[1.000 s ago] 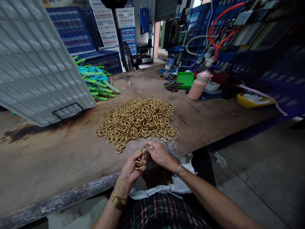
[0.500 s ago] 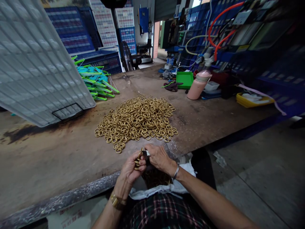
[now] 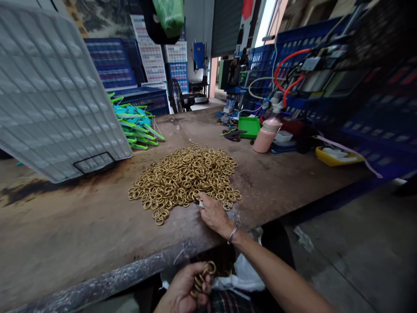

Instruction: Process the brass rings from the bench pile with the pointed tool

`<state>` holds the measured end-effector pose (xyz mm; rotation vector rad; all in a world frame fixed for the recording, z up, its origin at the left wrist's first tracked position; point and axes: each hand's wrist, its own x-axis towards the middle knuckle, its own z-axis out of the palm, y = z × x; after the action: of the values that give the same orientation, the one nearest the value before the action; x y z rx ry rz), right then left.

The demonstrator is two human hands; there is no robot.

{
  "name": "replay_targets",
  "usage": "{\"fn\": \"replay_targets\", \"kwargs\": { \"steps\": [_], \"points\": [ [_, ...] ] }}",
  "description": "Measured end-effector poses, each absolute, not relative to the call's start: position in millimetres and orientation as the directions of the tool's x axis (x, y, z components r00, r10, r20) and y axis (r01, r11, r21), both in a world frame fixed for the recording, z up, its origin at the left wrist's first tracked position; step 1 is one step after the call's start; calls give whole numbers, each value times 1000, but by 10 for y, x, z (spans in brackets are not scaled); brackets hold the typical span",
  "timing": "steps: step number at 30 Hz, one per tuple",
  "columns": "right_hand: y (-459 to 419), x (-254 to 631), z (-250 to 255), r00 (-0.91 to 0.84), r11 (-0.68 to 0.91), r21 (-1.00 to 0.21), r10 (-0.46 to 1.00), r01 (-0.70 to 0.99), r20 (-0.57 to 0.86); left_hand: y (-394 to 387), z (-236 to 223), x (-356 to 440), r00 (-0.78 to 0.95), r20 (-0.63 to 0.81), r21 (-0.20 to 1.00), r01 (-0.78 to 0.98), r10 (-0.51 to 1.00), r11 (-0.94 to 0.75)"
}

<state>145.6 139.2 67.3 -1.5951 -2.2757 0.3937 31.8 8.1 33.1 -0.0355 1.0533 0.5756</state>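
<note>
A broad heap of brass-coloured rings (image 3: 185,171) lies on the brown worktable (image 3: 97,234). Low in the view, over my lap, my left hand (image 3: 184,284) curls around several brass rings (image 3: 210,268). My right hand (image 3: 215,215) reaches to the near edge of the heap. Its fingers pinch a small tool (image 3: 200,203) with a whitish grip and a dark tip; its exact kind is unclear. The tip is at the rings, though whether it has caught one I cannot tell. Below the table edge, a white sack (image 3: 244,274) sits open beside my left hand, its inside dark.
A white plastic crate (image 3: 61,100) is tilted up at the left, with green and blue hanger-like pieces (image 3: 137,124) behind it. Toward the right are a pink bottle (image 3: 265,135), a green tray (image 3: 249,126) and a yellow tray (image 3: 337,157). A fan (image 3: 177,95) stands beyond the table.
My hands have parted. The left one, with its rings, has dropped toward my lap; the right one has moved forward to the heap with the small tool. The view has tilted up.
</note>
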Motion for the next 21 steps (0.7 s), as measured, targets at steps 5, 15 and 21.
{"fn": "replay_targets", "kwargs": {
  "steps": [5,15,21],
  "points": [
    [1497,1315,663,-299,296,-262,954,918,30,127,77,371,301,-896,49,-663,325,747],
    [1547,1296,604,-285,286,-293,957,912,46,151,55,387,248,-874,94,-758,417,646],
    [1552,1423,582,-243,282,-501,959,818,143,100,126,418,119,-876,222,-762,468,608]
  ]
}}
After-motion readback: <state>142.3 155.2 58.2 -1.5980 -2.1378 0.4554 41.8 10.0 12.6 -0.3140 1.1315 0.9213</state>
